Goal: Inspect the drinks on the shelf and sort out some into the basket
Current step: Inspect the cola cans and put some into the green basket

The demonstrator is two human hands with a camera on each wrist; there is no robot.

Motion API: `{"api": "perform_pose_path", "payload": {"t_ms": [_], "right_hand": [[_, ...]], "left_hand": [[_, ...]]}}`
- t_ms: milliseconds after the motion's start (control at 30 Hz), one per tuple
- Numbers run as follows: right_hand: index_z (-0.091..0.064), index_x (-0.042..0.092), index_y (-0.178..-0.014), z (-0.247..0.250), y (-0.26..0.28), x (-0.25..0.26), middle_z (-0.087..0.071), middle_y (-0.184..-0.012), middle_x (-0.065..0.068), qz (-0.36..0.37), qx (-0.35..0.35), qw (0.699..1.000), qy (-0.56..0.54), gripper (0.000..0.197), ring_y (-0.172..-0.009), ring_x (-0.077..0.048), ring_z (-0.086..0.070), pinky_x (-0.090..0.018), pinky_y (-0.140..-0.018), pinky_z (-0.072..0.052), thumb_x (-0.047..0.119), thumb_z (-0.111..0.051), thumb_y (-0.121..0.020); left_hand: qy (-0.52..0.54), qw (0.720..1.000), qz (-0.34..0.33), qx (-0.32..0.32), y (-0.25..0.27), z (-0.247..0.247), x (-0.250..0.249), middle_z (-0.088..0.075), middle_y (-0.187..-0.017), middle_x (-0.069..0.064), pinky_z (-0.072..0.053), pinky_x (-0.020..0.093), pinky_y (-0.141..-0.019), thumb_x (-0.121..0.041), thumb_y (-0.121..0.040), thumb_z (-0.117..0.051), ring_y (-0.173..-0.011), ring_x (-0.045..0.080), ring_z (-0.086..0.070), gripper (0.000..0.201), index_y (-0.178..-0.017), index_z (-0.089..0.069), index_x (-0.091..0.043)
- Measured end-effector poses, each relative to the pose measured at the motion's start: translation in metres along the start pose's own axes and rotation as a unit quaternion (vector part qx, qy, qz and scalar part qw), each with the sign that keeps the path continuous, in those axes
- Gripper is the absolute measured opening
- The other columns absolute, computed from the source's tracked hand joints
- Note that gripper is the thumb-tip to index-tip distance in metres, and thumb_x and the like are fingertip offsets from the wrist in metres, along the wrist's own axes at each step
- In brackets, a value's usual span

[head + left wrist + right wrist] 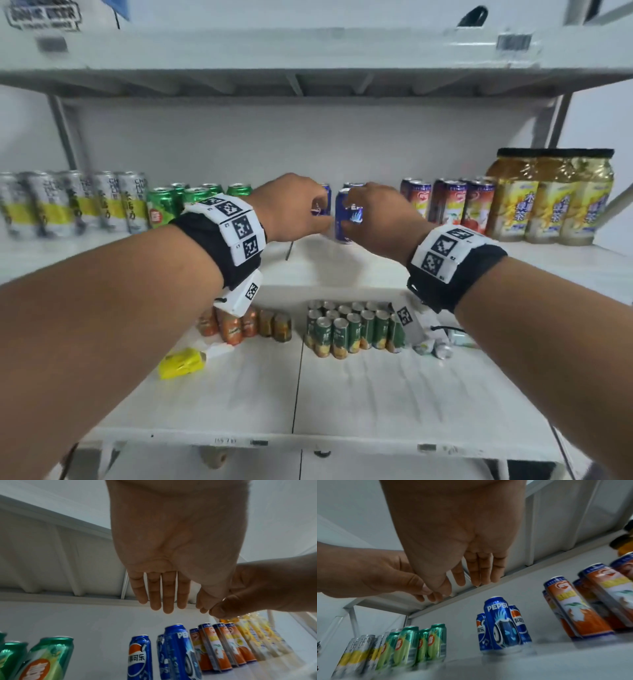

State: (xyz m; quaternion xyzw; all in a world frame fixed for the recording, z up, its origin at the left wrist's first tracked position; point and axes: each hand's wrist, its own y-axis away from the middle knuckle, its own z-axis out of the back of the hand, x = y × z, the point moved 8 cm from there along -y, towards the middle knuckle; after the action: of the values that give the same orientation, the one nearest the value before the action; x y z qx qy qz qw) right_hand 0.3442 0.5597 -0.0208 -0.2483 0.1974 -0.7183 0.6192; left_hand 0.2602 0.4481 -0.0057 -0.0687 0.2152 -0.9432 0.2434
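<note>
1. Head view: left hand (291, 209) and right hand (373, 219) reach toward the blue cans (346, 216) on the shelf (342, 270); no basket visible.
2. Left wrist: fingers (167, 592) straight, holding nothing.
3. Right wrist: fingers (482, 569) straight, empty; next, likely grasp a can.

On the middle shelf (548, 260): three blue Pepsi cans (502, 624), three gold tea bottles (548, 202), five silver-and-yellow cans (73, 205). Green cans (185, 202) and orange-labelled cans (452, 202) too crowded to count.
</note>
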Motion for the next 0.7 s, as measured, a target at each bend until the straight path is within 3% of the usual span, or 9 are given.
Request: {"api": "perform_pose_path", "payload": {"t_ms": [100, 200, 333, 433, 533, 633, 700], "right_hand": [[-0.069, 0.017, -0.113, -0.008, -0.044, -0.019, -0.063, -0.104, -0.01, -0.004, 0.01, 1.0, 0.001, 0.03, -0.099, -0.032, -0.062, -0.039, -0.087, -0.053, 0.032, -0.067, -0.087], [-0.067, 0.019, -0.123, -0.018, -0.085, -0.029, -0.065, -0.115, -0.009, 0.007, 0.012, 1.0, -0.013, 0.038, -0.106, -0.029, -0.062, -0.036, -0.09, -0.052, 0.036, -0.068, -0.088], [-0.066, 0.019, -0.127, -0.044, -0.137, -0.028, -0.064, -0.121, -0.008, 0.026, 0.034, 0.999, -0.026, 0.044, -0.111, -0.027, -0.06, -0.031, -0.087, -0.047, 0.043, -0.069, -0.089], [-0.066, 0.017, -0.126, -0.067, -0.167, -0.023, -0.064, -0.122, -0.008, 0.025, 0.056, 0.998, -0.025, 0.046, -0.114, -0.026, -0.059, -0.03, -0.085, -0.046, 0.042, -0.07, -0.088], [-0.068, 0.012, -0.115, -0.088, -0.187, -0.016, -0.067, -0.115, -0.009, 0.016, 0.094, 0.995, 0.025, 0.04, -0.108, -0.028, -0.062, -0.035, -0.085, -0.054, 0.042, -0.067, -0.088], [-0.058, 0.014, -0.084, -0.104, -0.198, -0.016, -0.063, -0.091, -0.005, -0.012, 0.112, 0.991, 0.066, 0.026, -0.086, -0.025, -0.063, -0.031, -0.061, -0.047, 0.038, -0.067, -0.086], [-0.055, 0.015, -0.078, -0.112, -0.201, -0.019, -0.061, -0.083, -0.004, -0.037, 0.122, 0.988, 0.083, 0.024, -0.076, -0.022, -0.06, -0.028, -0.054, -0.042, 0.033, -0.069, -0.084]], "left_hand": [[-0.009, 1.0, 0.028, 0.004, -0.024, -0.002, 0.02, -0.074, -0.115, 0.002, -0.055, 0.044, -0.096, -0.049, -0.096, -0.07, -0.107, 0.026, -0.065, 0.036, -0.114, -0.076, -0.018], [-0.007, 0.998, 0.059, -0.002, -0.047, -0.004, 0.044, -0.071, -0.123, 0.0, -0.054, 0.043, -0.1, -0.05, -0.098, -0.069, -0.112, 0.022, -0.063, 0.038, -0.123, -0.074, -0.022], [0.001, 0.995, 0.104, 0.0, -0.07, -0.013, 0.079, -0.07, -0.13, 0.0, -0.045, 0.028, -0.097, -0.05, -0.099, -0.069, -0.117, 0.02, -0.061, 0.043, -0.131, -0.072, -0.021], [0.032, 0.99, 0.137, 0.006, -0.079, -0.02, 0.106, -0.069, -0.133, -0.001, -0.039, 0.023, -0.093, -0.05, -0.099, -0.07, -0.113, 0.015, -0.059, 0.044, -0.134, -0.073, -0.023], [0.026, 0.988, 0.154, 0.016, -0.085, -0.024, 0.13, -0.067, -0.136, -0.002, -0.041, 0.025, -0.096, -0.052, -0.098, -0.07, -0.121, 0.018, -0.06, 0.047, -0.136, -0.071, -0.025], [0.02, 0.987, 0.159, 0.022, -0.092, -0.028, 0.153, -0.066, -0.139, -0.002, -0.043, 0.028, -0.099, -0.052, -0.097, -0.07, -0.126, 0.02, -0.06, 0.047, -0.136, -0.07, -0.026], [0.037, 0.986, 0.157, 0.025, -0.096, -0.032, 0.161, -0.065, -0.138, -0.004, -0.042, 0.027, -0.098, -0.052, -0.096, -0.069, -0.125, 0.019, -0.06, 0.046, -0.134, -0.07, -0.026]]}}
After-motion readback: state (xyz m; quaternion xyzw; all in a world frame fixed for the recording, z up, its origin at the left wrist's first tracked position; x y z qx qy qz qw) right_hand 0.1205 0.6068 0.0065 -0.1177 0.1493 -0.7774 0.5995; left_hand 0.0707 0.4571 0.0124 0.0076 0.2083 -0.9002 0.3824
